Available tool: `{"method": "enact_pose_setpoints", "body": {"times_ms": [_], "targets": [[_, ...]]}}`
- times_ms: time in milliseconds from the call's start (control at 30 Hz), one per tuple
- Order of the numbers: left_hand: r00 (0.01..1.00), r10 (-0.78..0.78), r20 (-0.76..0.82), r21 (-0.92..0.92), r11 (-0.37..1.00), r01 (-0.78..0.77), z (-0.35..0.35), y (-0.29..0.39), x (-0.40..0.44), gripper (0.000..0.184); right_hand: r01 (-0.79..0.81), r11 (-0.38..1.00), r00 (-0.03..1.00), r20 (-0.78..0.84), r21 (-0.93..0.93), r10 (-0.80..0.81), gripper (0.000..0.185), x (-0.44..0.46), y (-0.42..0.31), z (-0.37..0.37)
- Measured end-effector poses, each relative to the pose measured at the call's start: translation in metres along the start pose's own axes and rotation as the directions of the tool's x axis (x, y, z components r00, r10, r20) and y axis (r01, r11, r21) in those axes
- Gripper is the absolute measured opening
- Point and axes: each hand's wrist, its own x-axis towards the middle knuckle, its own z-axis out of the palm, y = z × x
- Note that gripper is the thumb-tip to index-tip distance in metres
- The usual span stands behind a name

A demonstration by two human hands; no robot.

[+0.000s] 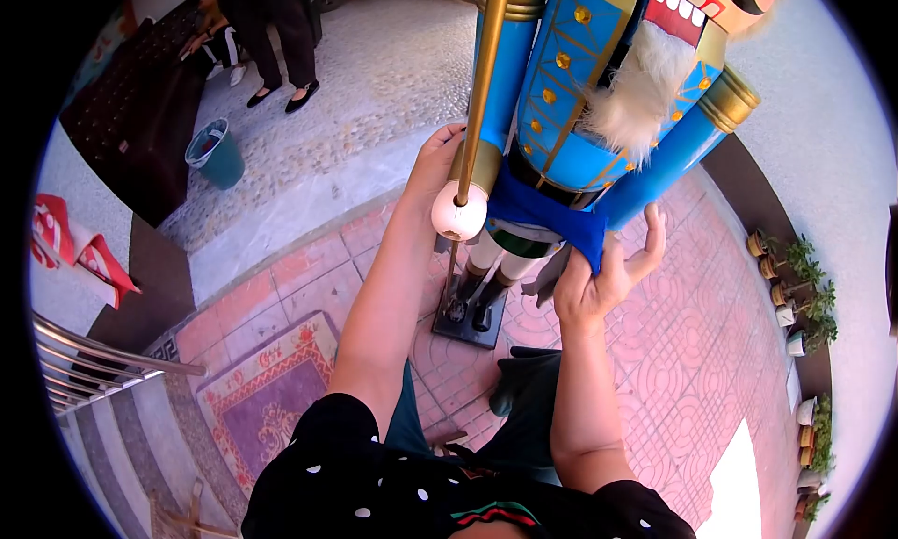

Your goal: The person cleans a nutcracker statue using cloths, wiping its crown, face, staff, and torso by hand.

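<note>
A large painted nutcracker figure (561, 118) stands upright in front of me, with a blue jacket, gold trim and a fluffy white beard. A bright blue cloth (587, 229) lies across its front just below the black belt. My right hand (594, 282) pinches the cloth's hanging right corner between thumb and finger, its other fingers raised. My left hand (438, 165) is against the figure's arm on the left, beside the gold staff (486, 71) and the white round fist (459, 212). Most of its fingers are hidden behind that arm. The figure's boots rest on a black base (470, 324).
A patterned mat (271, 389) lies left on the pink tiles, near a metal railing (112, 357) and steps (140, 445). A green bin (217, 156) stands near a dark sofa (140, 109), with people behind. Potted plants (804, 287) line the right wall.
</note>
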Motion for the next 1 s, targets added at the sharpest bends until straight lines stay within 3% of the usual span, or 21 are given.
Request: {"method": "enact_pose_setpoints", "body": {"times_ms": [67,100,133,167,200,267,333,367,400,467,567,633,700,733,800,833,867,933,1000], "targets": [[1.0,-0.018,-0.012,-0.045,0.999,0.018,0.003,-0.001,0.003,0.011,-0.007,1.0,1.0,0.028,-0.028,0.008,0.01,-0.005,-0.017,-0.005],[1.0,-0.005,0.009,-0.002,1.0,0.005,0.007,-0.002,-0.002,0.013,0.058,0.988,0.996,0.063,0.142,-0.067,0.009,0.006,-0.025,-0.003],[1.0,0.008,0.03,0.04,0.999,-0.009,0.009,-0.002,-0.005,0.015,0.063,0.988,0.995,0.066,0.139,-0.073,0.009,0.008,-0.036,-0.003],[0.999,0.01,0.033,0.036,0.999,-0.011,0.009,-0.002,-0.006,0.015,-0.243,0.901,0.967,0.164,0.359,0.195,0.01,0.007,-0.049,-0.002],[0.997,-0.031,0.069,0.078,0.997,0.026,0.007,-0.003,-0.005,0.016,-0.518,0.681,0.855,0.315,0.517,0.412,0.011,0.009,-0.061,-0.001],[0.992,-0.071,0.106,0.112,0.992,0.059,0.007,-0.003,-0.005,0.017,-0.43,0.737,0.902,0.284,0.522,0.325,0.011,0.026,-0.075,0.008],[0.957,-0.124,0.264,-0.013,0.991,0.132,0.012,0.001,-0.007,0.017,-0.348,0.732,0.936,0.169,0.585,0.31,0.012,0.038,-0.082,0.027],[0.96,-0.014,0.279,0.071,0.997,-0.006,0.017,0.0,-0.013,0.017,-0.35,0.766,0.936,0.157,0.539,0.316,0.012,0.038,-0.085,0.035],[0.952,0.097,0.291,0.151,0.978,-0.145,0.025,0.003,-0.021,0.016,-0.247,0.843,0.969,0.124,0.478,0.213,0.012,0.041,-0.085,0.041],[0.972,0.005,0.236,0.284,0.956,-0.074,0.022,0.005,-0.015,0.017,-0.07,0.916,0.998,0.026,0.395,0.065,0.014,0.041,-0.08,0.055],[0.967,-0.069,0.244,0.321,0.947,-0.013,0.011,0.002,-0.005,0.021,-0.001,0.928,1.0,0.018,0.372,-0.006,0.015,0.045,-0.081,0.057],[0.962,-0.122,0.243,0.279,0.959,0.051,-0.001,-0.007,0.009,0.023,-0.001,0.924,1.0,-0.003,0.383,0.002,0.015,0.048,-0.084,0.055],[0.916,-0.275,0.292,-0.138,0.936,0.325,-0.012,-0.015,0.022,0.03,0.018,0.912,1.0,-0.023,0.409,-0.009,0.016,0.05,-0.082,0.053],[0.916,-0.275,0.292,-0.14,0.935,0.325,-0.014,-0.017,0.025,0.03,0.018,0.913,1.0,-0.022,0.408,-0.01,0.016,0.051,-0.083,0.052],[0.933,-0.225,0.282,-0.11,0.958,0.264,-0.014,-0.019,0.026,0.031,-0.152,0.844,0.987,0.037,0.514,0.155,0.018,0.052,-0.085,0.05],[0.938,-0.209,0.278,-0.1,0.965,0.244,-0.013,-0.018,0.024,0.032,-0.27,0.844,0.963,0.128,0.463,0.238,0.02,0.053,-0.086,0.048],[0.947,-0.207,0.248,-0.056,0.972,0.227,-0.012,-0.017,0.022,0.03,-0.271,0.844,0.963,0.13,0.463,0.238,0.02,0.052,-0.084,0.048],[0.955,-0.201,0.217,-0.01,0.978,0.208,-0.008,-0.015,0.018,0.028,-0.119,0.949,0.969,0.24,0.293,0.047,0.021,0.051,-0.079,0.054],[0.964,-0.21,0.162,0.031,0.978,0.208,-0.005,-0.016,0.015,0.024,-0.194,0.929,0.955,0.277,0.316,0.105,0.023,0.05,-0.077,0.06]]}}
